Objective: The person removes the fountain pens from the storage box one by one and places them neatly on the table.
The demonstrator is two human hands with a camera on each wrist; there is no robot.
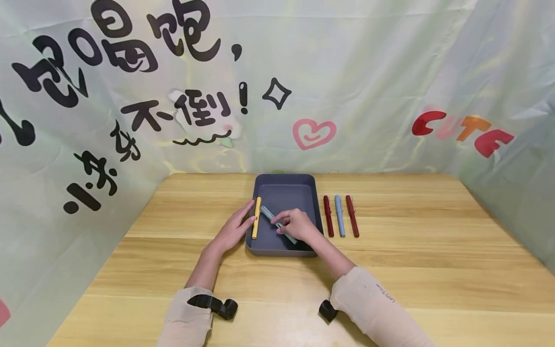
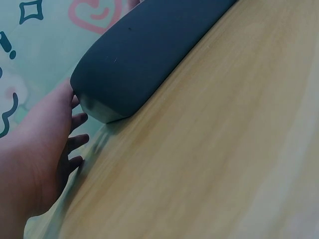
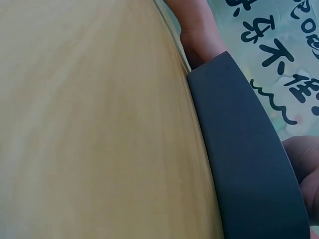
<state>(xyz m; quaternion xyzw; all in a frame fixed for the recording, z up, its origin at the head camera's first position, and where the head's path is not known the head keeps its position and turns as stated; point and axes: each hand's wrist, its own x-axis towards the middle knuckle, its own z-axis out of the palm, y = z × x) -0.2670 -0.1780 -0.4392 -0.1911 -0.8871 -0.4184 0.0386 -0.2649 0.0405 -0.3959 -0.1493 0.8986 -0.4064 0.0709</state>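
Note:
A dark grey-blue tray [image 1: 282, 253] holds a yellow pen [image 1: 256, 222] along its left side. Over the tray floor, my right hand [image 1: 298, 224] pinches a pale teal pen [image 1: 267, 212] lying at a slant, its upper end near the yellow pen. My left hand [image 1: 234, 229] rests at the tray's left edge with fingers extended, the thumb close to the yellow pen. In the left wrist view, the left hand [image 2: 45, 149] lies along the tray's outer wall [image 2: 134, 55]. The right wrist view shows part of the right hand [image 3: 305, 162] behind the tray wall, which hides the pens.
Right of the tray, a dark red pen [image 1: 328, 217], a light blue pen [image 1: 340, 217] and another dark red pen [image 1: 352, 217] lie side by side on the wooden table [image 1: 416, 250]. A printed curtain [image 1: 364, 72] hangs behind and along both sides.

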